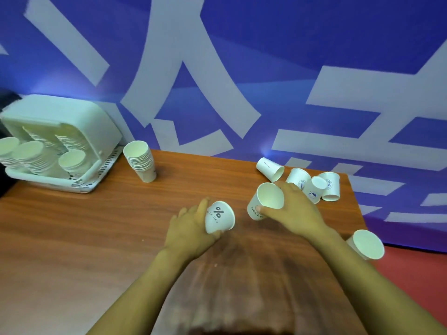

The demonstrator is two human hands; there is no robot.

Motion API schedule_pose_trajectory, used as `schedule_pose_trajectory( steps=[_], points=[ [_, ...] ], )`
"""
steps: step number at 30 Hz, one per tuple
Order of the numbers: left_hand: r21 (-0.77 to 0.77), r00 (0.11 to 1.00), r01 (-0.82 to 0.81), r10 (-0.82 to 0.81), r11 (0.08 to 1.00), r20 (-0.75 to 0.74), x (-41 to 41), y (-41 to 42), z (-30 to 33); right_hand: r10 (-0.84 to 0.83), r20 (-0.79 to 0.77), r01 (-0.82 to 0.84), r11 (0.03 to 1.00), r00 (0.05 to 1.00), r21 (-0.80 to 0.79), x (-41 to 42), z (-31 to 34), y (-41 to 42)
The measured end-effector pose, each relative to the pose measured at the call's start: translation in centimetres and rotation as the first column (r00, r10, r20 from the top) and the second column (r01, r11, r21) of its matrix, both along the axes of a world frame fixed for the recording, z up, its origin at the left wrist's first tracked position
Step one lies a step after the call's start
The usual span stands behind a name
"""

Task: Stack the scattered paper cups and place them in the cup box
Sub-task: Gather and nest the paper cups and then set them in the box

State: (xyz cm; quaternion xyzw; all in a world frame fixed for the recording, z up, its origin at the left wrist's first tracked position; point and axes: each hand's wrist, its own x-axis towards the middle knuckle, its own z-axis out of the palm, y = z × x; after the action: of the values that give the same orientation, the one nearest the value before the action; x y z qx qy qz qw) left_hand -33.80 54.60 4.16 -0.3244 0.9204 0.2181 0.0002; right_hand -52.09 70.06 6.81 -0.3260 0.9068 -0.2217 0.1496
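Big blue wall [266, 44] with huge white lettering right behind everything. Wooden bench [96, 238] running up to it, red floor [416, 281] past the right edge. Over at the far left corner, white cup box [79, 122] lying tipped open toward the camera, packed with rows of nested cups. Just beside it along the far edge, loose stack of cups [141, 160], upright, mouth up, leaning a bit.

Near the far right corner, cluster of scattered cups [314, 184], some tipped on their sides, some upside down, touching each other. One more single cup [366, 244] lying on its side right at the right edge.

Mid-bench, left hand [191, 228] with fingers curled round a cup printed "NICE DAY" [220, 217], bottom pointing up and to the right. Right hand [294, 209] close beside it, thumb and fingers clamped on the rim of a "HELLO" cup [262, 201], open mouth facing the camera. Two held cups near each other, not touching.
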Motion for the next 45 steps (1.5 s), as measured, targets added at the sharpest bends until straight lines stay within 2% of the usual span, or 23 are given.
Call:
schedule_pose_trajectory(
  steps=[6,16,20,23,26,31,33,38,45],
  points=[
    [0.028,0.998,0.061,-0.060,0.998,-0.028,6.2,-7.9,0.0,-0.028,0.019,0.028,1.000,0.999,-0.005,6.6,0.5,-6.2],
    [0.147,0.991,0.058,-0.039,0.987,-0.125,15.2,-20.9,0.7,-0.004,0.052,0.002,0.999,0.999,0.036,17.8,1.6,-17.3],
    [0.207,0.983,0.035,0.004,0.978,-0.185,15.8,-22.6,0.6,0.003,0.060,-0.006,0.999,0.998,0.042,18.7,1.3,-19.0],
    [0.246,0.986,0.001,0.041,0.969,-0.164,15.9,-22.9,0.0,0.029,0.079,-0.032,0.999,0.996,0.026,18.5,0.6,-20.2],
    [0.214,0.992,-0.015,0.042,0.977,-0.122,16.2,-23.6,-0.2,0.037,0.109,-0.039,0.999,0.993,0.017,17.9,-0.2,-21.5],
    [0.200,0.958,-0.109,0.156,0.974,-0.241,16.9,-26.4,0.3,0.086,0.146,-0.088,0.996,0.985,0.005,17.6,-1.0,-24.9],
    [0.247,0.958,-0.114,0.172,0.962,-0.229,17.5,-27.1,0.2,0.094,0.160,-0.098,0.995,0.983,0.017,18.3,-1.1,-26.1],
    [0.325,0.965,-0.023,0.106,0.945,-0.240,18.3,-29.9,-0.9,0.128,0.103,-0.138,0.986,0.986,0.095,19.9,-0.3,-29.3],
    [0.329,0.956,0.064,0.036,0.942,-0.290,19.4,-37.3,-1.1,-0.026,0.075,0.023,0.999,0.997,0.039,22.8,0.2,-34.6]
  ],
)
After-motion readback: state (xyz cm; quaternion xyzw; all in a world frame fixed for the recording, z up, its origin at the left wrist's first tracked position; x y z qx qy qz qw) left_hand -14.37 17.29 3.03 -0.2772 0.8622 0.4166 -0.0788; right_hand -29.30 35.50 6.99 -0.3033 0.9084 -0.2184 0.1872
